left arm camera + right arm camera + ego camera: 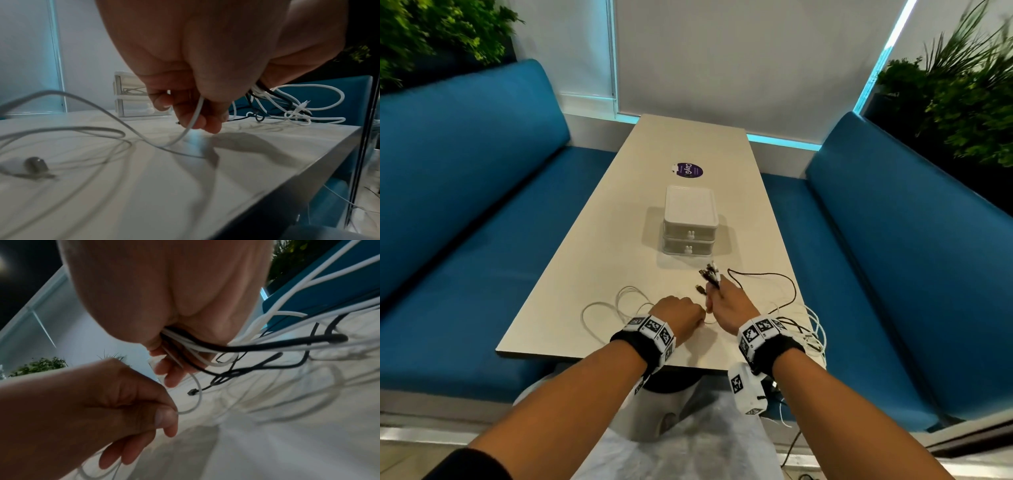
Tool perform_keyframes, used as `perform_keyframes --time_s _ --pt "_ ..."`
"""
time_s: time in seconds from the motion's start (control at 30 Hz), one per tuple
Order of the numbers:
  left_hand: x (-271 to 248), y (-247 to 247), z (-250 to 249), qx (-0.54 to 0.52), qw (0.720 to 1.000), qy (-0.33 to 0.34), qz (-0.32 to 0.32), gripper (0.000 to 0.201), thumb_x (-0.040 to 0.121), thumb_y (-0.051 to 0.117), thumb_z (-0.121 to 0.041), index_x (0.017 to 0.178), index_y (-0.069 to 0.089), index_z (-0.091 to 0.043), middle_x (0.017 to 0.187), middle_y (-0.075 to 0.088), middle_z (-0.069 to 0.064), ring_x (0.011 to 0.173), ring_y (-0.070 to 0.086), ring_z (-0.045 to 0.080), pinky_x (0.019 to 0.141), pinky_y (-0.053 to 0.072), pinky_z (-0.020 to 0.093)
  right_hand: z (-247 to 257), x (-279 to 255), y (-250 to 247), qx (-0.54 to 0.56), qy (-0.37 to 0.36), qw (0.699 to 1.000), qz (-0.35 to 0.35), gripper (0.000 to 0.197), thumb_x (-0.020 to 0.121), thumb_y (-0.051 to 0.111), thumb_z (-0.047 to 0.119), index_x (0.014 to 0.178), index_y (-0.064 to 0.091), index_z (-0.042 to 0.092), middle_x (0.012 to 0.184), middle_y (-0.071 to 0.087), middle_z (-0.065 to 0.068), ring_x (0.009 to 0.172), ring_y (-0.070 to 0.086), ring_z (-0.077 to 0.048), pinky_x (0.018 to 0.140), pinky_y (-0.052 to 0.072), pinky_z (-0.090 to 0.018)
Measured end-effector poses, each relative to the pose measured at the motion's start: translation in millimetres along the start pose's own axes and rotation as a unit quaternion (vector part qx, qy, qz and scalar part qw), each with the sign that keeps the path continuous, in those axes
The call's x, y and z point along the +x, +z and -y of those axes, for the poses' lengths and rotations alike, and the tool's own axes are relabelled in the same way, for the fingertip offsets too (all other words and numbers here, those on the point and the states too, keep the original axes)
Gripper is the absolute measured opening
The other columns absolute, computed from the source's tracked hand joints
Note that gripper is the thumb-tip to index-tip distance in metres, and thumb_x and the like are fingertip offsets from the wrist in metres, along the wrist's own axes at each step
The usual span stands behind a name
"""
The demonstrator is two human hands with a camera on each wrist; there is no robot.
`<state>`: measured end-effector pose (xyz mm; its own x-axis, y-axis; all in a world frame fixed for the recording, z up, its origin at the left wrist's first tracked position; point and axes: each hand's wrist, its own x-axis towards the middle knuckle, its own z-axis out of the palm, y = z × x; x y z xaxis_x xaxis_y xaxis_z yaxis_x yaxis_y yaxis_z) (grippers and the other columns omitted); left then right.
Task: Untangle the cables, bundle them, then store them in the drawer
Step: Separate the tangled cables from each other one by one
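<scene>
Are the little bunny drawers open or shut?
Shut. Both drawers of the white drawer box sit flush with its front, bunny knobs lined up, and no cable is going in.

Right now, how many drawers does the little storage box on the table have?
2. The upper drawer sits directly on top of the lower drawer in the white storage box at mid-table, each with a small bunny-shaped knob. Both look closed; none seems hidden.

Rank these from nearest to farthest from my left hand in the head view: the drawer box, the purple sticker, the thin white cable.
1. thin white cable, pinched in the left hand
2. drawer box, ahead at mid-table
3. purple sticker, beyond the box
</scene>
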<state>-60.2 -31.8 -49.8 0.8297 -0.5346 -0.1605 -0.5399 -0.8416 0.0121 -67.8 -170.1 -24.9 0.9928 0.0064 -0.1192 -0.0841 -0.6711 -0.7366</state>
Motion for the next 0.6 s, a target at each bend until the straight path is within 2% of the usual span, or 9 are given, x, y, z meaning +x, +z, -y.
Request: perform_keyframes --time_s 0.03,0.13,0.23,0.3,0.37,0.4,0.47,0.53,0.6 --pt "0.3 -0.7 1.2 0.002 1.0 -0.004 -0.004 0.026 0.101 0.043 -0.028 0.112 0.065 -0.021 0.11 0.065 0.011 0.097 0.062 0.035 0.077 0.044 0.036 -1.4 0.6 1.4 0.004 0.001 1.0 -0.001 0.02 0.103 0.038 0.024 0.103 0.053 0.012 0.076 0.055 0.009 0.074 0.053 -0.017 0.07 0.043 -0.029" --pt "0.6 -4.7 6.4 -0.006 1.0 -0.008 -0.015 0.029 0.103 0.041 -0.033 0.114 0.064 -0.019 0.108 0.065 0.013 0.096 0.063 0.034 0.07 0.04 0.033 -5.5 -0.3 4.1 0.016 -0.003 1.0 0.001 0.019 0.102 0.039 0.027 0.101 0.054 0.016 0.074 0.054 0.007 0.072 0.05 -0.019 0.071 0.04 -0.03" --pt "0.8 -5.8 7.9 -0.021 1.0 -0.006 -0.01 0.031 0.104 0.04 -0.037 0.111 0.062 -0.016 0.104 0.065 0.012 0.093 0.063 0.034 0.067 0.038 0.032 -4.2 -2.5 5.7 0.027 -0.015 1.0 0.001 0.02 0.101 0.039 0.03 0.094 0.055 0.02 0.071 0.055 0.008 0.066 0.052 -0.017 0.072 0.047 -0.036" --pt "0.8 -6.8 5.9 -0.032 0.999 -0.004 -0.008 0.032 0.104 0.04 -0.037 0.111 0.062 -0.016 0.102 0.066 0.012 0.091 0.063 0.032 0.067 0.041 0.034 0.1 -3.8 5.5 0.055 -0.006 0.998 0.014 0.024 0.1 0.04 0.036 0.091 0.056 0.021 0.069 0.056 0.005 0.059 0.054 -0.018 0.067 0.054 -0.041" --pt "1.2 -8.7 1.2 -0.038 0.999 0.002 -0.002 0.033 0.104 0.039 -0.035 0.114 0.061 -0.012 0.103 0.066 0.015 0.091 0.063 0.034 0.068 0.041 0.035 3.9 -3.3 5.0 0.071 -0.002 0.997 0.033 0.023 0.099 0.042 0.035 0.085 0.057 0.025 0.074 0.059 0.004 0.064 0.057 -0.02 0.066 0.055 -0.039" --pt "1.0 -10.3 -1.6 -0.041 0.999 0.004 0.003 0.035 0.104 0.039 -0.033 0.115 0.06 -0.008 0.103 0.065 0.017 0.092 0.063 0.036 0.068 0.04 0.036 4.9 -2.4 4.9 0.067 -0.011 0.997 0.037 0.023 0.098 0.043 0.034 0.083 0.057 0.027 0.078 0.06 0.004 0.071 0.058 -0.021 0.073 0.056 -0.039" --pt "1.1 -13.7 -2.8 -0.061 0.998 0.003 0.012 0.033 0.104 0.04 -0.03 0.116 0.059 -0.005 0.103 0.065 0.02 0.092 0.062 0.037 0.068 0.039 0.034 5.2 -2.9 1.5 0.019 -0.034 0.998 0.04 0.02 0.098 0.043 0.034 0.09 0.061 0.029 0.087 0.064 0.0 0.084 0.06 -0.023 0.085 0.053 -0.041" --pt "1.2 -17.1 6.1 -0.098 0.995 0.003 0.027 0.028 0.102 0.044 -0.028 0.113 0.061 -0.01 0.102 0.066 0.017 0.092 0.062 0.034 0.069 0.039 0.032 -1.4 -2.4 -4.6 -0.085 -0.059 0.994 0.044 0.025 0.1 0.042 0.031 0.107 0.06 0.016 0.099 0.067 -0.011 0.091 0.061 -0.03 0.08 0.048 -0.037" --pt "1.8 -19.2 24.4 -0.138 0.99 -0.006 0.028 0.026 0.102 0.046 -0.033 0.107 0.064 -0.015 0.101 0.067 0.012 0.092 0.062 0.031 0.072 0.041 0.031 -12.3 -3.2 -11.6 -0.192 -0.064 0.978 0.045 0.027 0.101 0.041 0.03 0.108 0.054 0.008 0.1 0.065 -0.019 0.089 0.06 -0.038 0.071 0.045 -0.038"
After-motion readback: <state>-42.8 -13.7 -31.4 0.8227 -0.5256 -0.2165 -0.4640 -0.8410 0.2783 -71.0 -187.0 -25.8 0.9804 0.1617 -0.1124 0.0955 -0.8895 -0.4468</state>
